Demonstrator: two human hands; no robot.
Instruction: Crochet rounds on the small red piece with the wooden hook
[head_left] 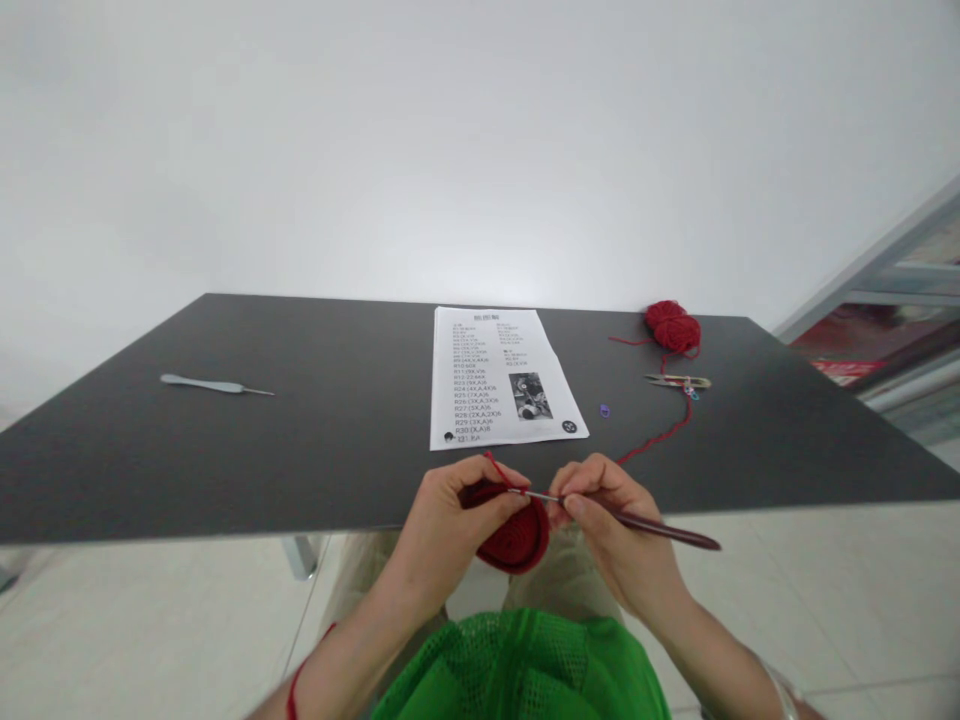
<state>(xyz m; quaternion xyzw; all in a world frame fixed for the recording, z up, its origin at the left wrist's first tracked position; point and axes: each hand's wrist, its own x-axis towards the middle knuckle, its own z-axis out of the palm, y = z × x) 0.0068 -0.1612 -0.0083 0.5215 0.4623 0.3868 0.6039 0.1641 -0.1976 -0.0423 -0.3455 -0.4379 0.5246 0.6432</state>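
Here we go: the left hand (450, 530) pinches a round red crochet piece (516, 542) at the table's near edge, the right hand (611, 520) grips a dark crochet hook (660, 525), tip in the stitches, and a red yarn ball (673, 327) sits far across the table (150, 460).

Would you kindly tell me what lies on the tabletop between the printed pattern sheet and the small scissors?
A small purple stitch marker lies there, as the head view shows.

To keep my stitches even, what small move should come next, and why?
Probably the right hand should draw the crochet hook through the stitch: its tip sits at the edge of the red crocheted piece that the left hand grips.
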